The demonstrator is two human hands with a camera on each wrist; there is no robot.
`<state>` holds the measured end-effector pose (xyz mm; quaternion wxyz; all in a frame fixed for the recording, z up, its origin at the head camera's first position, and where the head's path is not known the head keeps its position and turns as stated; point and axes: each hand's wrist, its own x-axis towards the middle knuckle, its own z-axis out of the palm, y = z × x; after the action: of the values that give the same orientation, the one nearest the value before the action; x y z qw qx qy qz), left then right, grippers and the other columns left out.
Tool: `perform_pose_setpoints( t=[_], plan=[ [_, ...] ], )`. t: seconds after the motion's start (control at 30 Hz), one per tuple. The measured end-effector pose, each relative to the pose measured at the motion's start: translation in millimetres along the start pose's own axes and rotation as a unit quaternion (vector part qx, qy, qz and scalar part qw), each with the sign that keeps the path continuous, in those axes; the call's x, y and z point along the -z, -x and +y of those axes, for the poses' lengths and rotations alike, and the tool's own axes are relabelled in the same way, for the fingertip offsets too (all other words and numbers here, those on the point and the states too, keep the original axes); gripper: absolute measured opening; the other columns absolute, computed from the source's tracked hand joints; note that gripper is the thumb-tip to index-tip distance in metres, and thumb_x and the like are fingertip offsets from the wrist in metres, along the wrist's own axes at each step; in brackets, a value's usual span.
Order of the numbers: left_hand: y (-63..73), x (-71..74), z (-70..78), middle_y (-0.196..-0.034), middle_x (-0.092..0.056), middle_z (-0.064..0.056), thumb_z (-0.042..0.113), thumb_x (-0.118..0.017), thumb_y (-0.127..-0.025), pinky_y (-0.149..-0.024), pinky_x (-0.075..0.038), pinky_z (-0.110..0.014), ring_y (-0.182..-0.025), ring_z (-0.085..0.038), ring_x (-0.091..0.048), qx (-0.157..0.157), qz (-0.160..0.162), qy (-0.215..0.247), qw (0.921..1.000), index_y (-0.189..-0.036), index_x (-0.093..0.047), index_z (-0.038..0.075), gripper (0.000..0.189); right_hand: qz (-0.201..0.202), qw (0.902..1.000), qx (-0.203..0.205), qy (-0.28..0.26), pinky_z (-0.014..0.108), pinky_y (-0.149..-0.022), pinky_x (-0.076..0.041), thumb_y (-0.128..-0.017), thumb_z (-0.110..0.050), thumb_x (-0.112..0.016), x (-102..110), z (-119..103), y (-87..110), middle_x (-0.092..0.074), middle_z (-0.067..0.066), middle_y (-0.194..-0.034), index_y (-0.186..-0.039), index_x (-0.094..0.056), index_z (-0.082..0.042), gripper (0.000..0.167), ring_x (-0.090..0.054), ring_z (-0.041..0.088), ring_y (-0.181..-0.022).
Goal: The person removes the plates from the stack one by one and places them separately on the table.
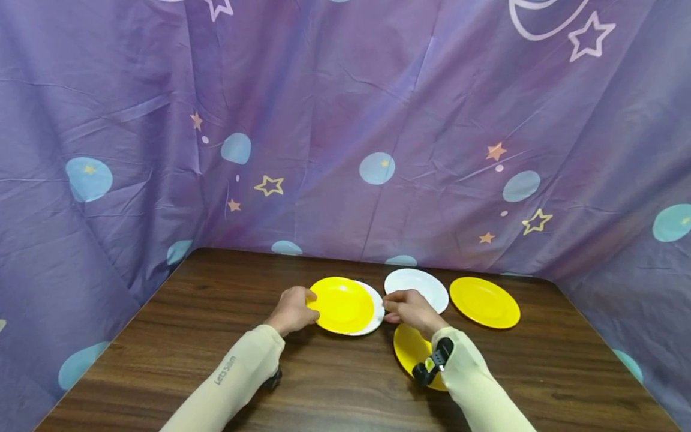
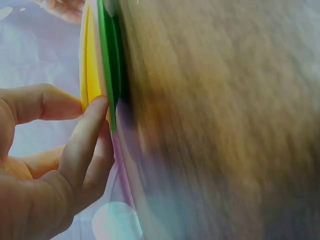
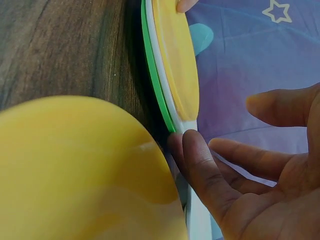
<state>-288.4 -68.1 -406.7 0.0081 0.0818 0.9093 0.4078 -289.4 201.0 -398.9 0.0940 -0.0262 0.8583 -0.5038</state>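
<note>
A yellow plate [image 1: 342, 306] lies over a white plate [image 1: 377, 312], shifted to the left so the white rim shows at the right. Under both, the wrist views show the edge of a green plate [image 3: 154, 75]. My left hand [image 1: 293, 309] pinches the yellow plate's left rim, with other fingertips beside the stack's edge. On the opposite side, my right hand [image 1: 412, 309] has its fingers spread, and some fingertips are right at the edge of the stack. Its upper finger stands apart from the plates in the right wrist view.
Another yellow plate [image 1: 408, 348] lies partly under my right forearm. Behind my right hand is a second white plate [image 1: 415, 285], with a further yellow plate [image 1: 484, 302] to its right. A purple patterned curtain [image 1: 324, 120] borders the brown wooden table [image 1: 335, 384].
</note>
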Motion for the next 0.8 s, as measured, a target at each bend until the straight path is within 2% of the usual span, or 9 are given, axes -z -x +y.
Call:
perform_pose_setpoints(
  t=[0.1,0.2,0.4,0.67,0.8],
  plan=[
    [1.2,2.7,-4.4,-0.13,-0.062,-0.031,-0.009,-0.067,-0.077,-0.071,-0.062,-0.031,-0.086,-0.026,-0.075,0.023,-0.007,0.081,0.9964,-0.125,-0.061,-0.014,0.049,0.001,1.0,-0.006,0.0,0.037,-0.087,-0.06,-0.099,-0.009,-0.053,0,1,0.4,-0.066,0.029,-0.122,-0.127,-0.058,0.014,0.036,-0.074,0.028,-0.093],
    [2.1,5.3,-9.2,-0.131,-0.06,-0.033,-0.014,-0.063,-0.078,-0.069,-0.063,-0.032,-0.084,-0.029,-0.076,0.037,-0.007,0.138,0.9897,-0.127,-0.059,-0.015,0.05,0.0,0.9999,-0.01,0.005,0.037,-0.088,-0.06,-0.099,-0.009,-0.053,1,3,1.2,-0.066,0.029,-0.123,-0.129,-0.057,0.013,0.037,-0.074,0.029,-0.094],
    [1.5,12.0,-15.6,-0.124,-0.063,-0.032,-0.015,-0.059,-0.076,-0.073,-0.063,-0.037,-0.083,-0.031,-0.076,0.044,0.0,0.189,0.981,-0.127,-0.06,-0.013,0.051,-0.002,0.9999,-0.011,0.001,0.036,-0.086,-0.06,-0.099,-0.007,-0.054,2,2,0.7,-0.065,0.03,-0.123,-0.13,-0.056,0.013,0.037,-0.074,0.028,-0.093],
    [2.6,22.3,-26.2,-0.111,-0.068,-0.034,-0.015,-0.062,-0.076,-0.076,-0.063,-0.04,-0.078,-0.024,-0.074,0.054,0.006,0.246,0.9678,-0.126,-0.06,-0.014,0.05,0.002,0.9999,-0.007,-0.008,0.034,-0.081,-0.06,-0.098,-0.007,-0.056,2,3,0.5,-0.068,0.025,-0.113,-0.127,-0.057,0.011,0.035,-0.073,0.023,-0.086],
    [2.5,23.8,-34.2,-0.103,-0.07,-0.033,-0.015,-0.061,-0.076,-0.073,-0.063,-0.037,-0.073,-0.019,-0.071,0.059,0.021,0.27,0.9607,-0.127,-0.059,-0.015,0.051,0.001,0.9999,-0.004,-0.014,0.034,-0.081,-0.06,-0.097,-0.007,-0.056,0,6,1.8,-0.068,0.025,-0.114,-0.128,-0.056,0.011,0.036,-0.073,0.022,-0.085]
  ],
)
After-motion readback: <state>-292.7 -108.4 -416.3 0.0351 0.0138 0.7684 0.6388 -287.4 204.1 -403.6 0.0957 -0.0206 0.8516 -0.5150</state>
